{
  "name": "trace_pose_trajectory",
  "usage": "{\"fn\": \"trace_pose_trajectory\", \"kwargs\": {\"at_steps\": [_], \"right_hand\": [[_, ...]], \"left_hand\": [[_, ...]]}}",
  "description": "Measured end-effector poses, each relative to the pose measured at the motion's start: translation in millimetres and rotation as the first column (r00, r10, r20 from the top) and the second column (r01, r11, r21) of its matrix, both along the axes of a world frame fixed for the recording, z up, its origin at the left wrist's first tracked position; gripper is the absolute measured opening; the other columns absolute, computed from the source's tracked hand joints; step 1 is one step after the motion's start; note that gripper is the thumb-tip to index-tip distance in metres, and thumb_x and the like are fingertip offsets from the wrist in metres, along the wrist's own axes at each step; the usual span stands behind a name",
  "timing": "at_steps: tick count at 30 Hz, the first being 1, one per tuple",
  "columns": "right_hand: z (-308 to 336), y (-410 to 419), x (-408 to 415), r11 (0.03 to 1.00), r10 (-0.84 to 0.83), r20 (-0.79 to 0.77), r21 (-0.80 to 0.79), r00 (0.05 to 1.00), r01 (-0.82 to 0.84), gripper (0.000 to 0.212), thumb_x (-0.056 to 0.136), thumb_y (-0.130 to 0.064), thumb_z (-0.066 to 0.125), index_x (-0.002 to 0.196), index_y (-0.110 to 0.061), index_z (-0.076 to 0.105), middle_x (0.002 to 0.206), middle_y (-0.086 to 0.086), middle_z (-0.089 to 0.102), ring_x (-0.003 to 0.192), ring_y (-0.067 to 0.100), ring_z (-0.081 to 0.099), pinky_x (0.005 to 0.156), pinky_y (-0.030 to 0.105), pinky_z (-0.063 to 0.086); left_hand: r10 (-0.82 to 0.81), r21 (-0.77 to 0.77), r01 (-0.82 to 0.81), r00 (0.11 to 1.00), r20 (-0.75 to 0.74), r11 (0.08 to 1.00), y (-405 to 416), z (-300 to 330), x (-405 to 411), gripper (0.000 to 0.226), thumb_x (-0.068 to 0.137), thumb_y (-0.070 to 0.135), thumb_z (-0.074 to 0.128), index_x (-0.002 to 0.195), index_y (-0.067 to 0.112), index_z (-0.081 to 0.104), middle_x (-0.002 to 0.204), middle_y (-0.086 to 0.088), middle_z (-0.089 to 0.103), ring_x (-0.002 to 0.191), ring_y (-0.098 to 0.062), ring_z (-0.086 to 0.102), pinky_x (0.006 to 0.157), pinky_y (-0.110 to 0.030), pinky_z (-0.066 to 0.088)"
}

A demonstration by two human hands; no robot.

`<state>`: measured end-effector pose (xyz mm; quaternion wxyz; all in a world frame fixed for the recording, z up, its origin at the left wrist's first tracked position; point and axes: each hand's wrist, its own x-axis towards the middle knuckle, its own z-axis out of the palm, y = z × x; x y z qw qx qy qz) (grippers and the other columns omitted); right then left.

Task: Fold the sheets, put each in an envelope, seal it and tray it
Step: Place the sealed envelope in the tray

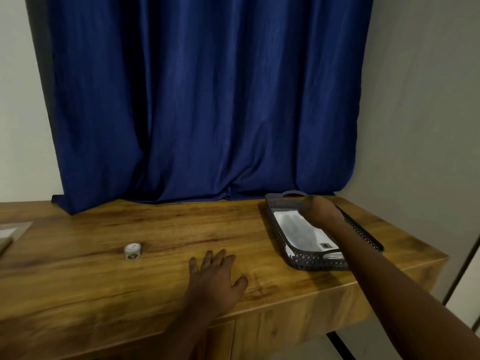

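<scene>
A dark perforated tray (279, 233) stands at the right end of the wooden table (130, 294). White envelopes (298, 231) lie stacked flat inside it. My right hand (318, 210) hangs blurred over the far part of the tray, above the envelopes; its fingers cannot be made out. My left hand (218, 275) lies flat on the table with fingers spread, holding nothing. A small white roll of stickers (132, 251) sits on the table to the left of that hand.
A blue curtain (202, 100) hangs behind the table and drapes onto its back edge. Paper or a flat stack (10, 235) pokes in at the left edge. The table's right end drops off just past the tray.
</scene>
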<state>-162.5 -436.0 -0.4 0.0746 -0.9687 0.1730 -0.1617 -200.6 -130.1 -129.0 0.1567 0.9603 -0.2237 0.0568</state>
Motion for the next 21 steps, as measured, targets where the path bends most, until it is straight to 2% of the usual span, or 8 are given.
{"fn": "trace_pose_trajectory", "kwargs": {"at_steps": [2, 5, 8, 10, 13, 16, 18, 21], "right_hand": [[9.7, 39.8, -7.4, 0.977, 0.203, 0.122, 0.035, 0.972, -0.209, 0.011, 0.094, -0.025, 0.056, 0.089, -0.02, 0.065, 0.087, 0.001, 0.067, 0.087, 0.025, 0.068, 0.074, 0.037, 0.055], [-6.8, 102.3, -17.0, 0.871, 0.42, 0.158, 0.207, 0.894, -0.446, 0.027, 0.095, -0.026, 0.061, 0.119, -0.019, 0.068, 0.115, 0.001, 0.069, 0.105, 0.019, 0.065, 0.093, 0.037, 0.053], [-44.9, 158.1, -20.9, 0.782, 0.523, 0.076, 0.352, 0.849, -0.514, 0.028, 0.098, -0.03, 0.059, 0.123, -0.02, 0.065, 0.121, -0.003, 0.068, 0.11, 0.015, 0.063, 0.097, 0.033, 0.051], [-70.0, 189.6, -21.0, 0.708, 0.596, 0.067, 0.426, 0.8, -0.563, 0.022, 0.1, -0.033, 0.054, 0.112, -0.022, 0.068, 0.109, -0.006, 0.072, 0.099, 0.011, 0.067, 0.093, 0.04, 0.055], [-90.8, 225.6, -11.8, 0.676, 0.63, 0.059, 0.449, 0.774, -0.585, 0.029, 0.092, -0.046, 0.053, 0.105, -0.026, 0.07, 0.1, -0.008, 0.073, 0.092, 0.007, 0.067, 0.088, 0.042, 0.057], [-87.3, 259.0, 4.8, 0.669, 0.648, 0.047, 0.442, 0.76, -0.598, 0.032, 0.083, -0.054, 0.061, 0.099, -0.028, 0.066, 0.096, -0.01, 0.071, 0.089, 0.01, 0.066, 0.083, 0.04, 0.057], [-84.0, 283.5, 18.2, 0.645, 0.657, 0.055, 0.474, 0.752, -0.599, 0.03, 0.08, -0.051, 0.066, 0.091, -0.023, 0.062, 0.088, -0.009, 0.068, 0.084, 0.013, 0.066, 0.078, 0.04, 0.055], [-82.9, 321.3, 35.8, 0.584, 0.689, 0.078, 0.53, 0.721, -0.615, 0.04, 0.076, -0.057, 0.071, 0.095, -0.022, 0.062, 0.094, -0.01, 0.068, 0.084, 0.012, 0.065, 0.069, 0.033, 0.05]], "left_hand": [[-0.006, -0.012, 0.006, 1.0, 0.016, 1.0, 1.0, -0.7, 0.9, 0.075, 0.093, 0.074, 0.029, 0.157, 0.033, 0.026, 0.168, 0.004, 0.017, 0.156, -0.023, 0.007, 0.122, -0.06, -0.001], [-0.025, -0.139, 0.026, 1.0, 0.005, 0.99, 5.6, 0.2, 3.5, 0.066, 0.092, 0.069, 0.044, 0.148, 0.035, 0.041, 0.16, 0.009, 0.035, 0.153, -0.019, 0.02, 0.122, -0.054, 0.002], [-0.099, -0.55, 0.008, 0.986, -0.136, 0.835, 22.1, 7.4, 1.8, 0.04, 0.086, 0.053, 0.062, 0.122, 0.036, 0.063, 0.126, 0.021, 0.062, 0.127, -0.004, 0.052, 0.119, -0.042, 0.03], [-0.125, -0.675, -0.018, 0.979, -0.162, 0.738, 47.6, 9.9, 0.6, 0.038, 0.077, 0.054, 0.062, 0.105, 0.032, 0.072, 0.108, 0.02, 0.071, 0.109, 0.002, 0.063, 0.103, -0.037, 0.049], [-0.059, -0.625, -0.048, 0.987, -0.15, 0.779, 103.6, 13.1, -5.7, 0.024, 0.082, 0.043, 0.068, 0.103, 0.033, 0.074, 0.104, 0.023, 0.072, 0.101, 0.011, 0.063, 0.097, -0.024, 0.052], [0.104, -0.515, -0.112, 0.994, -0.044, 0.85, 176.7, 15.1, -10.2, 0.021, 0.086, 0.033, 0.072, 0.107, 0.035, 0.072, 0.107, 0.025, 0.068, 0.102, 0.012, 0.059, 0.09, -0.009, 0.045], [0.21, -0.406, -0.188, 0.978, 0.008, 0.894, 225.3, 17.6, -12.7, 0.026, 0.084, 0.046, 0.067, 0.108, 0.039, 0.068, 0.112, 0.022, 0.066, 0.104, 0.005, 0.06, 0.089, -0.014, 0.046], [0.329, -0.249, -0.295, 0.938, 0.106, 0.923, 285.4, 13.4, -15.5, 0.051, 0.078, 0.063, 0.051, 0.118, 0.035, 0.065, 0.119, 0.014, 0.064, 0.111, -0.009, 0.061, 0.091, -0.03, 0.05]]}}
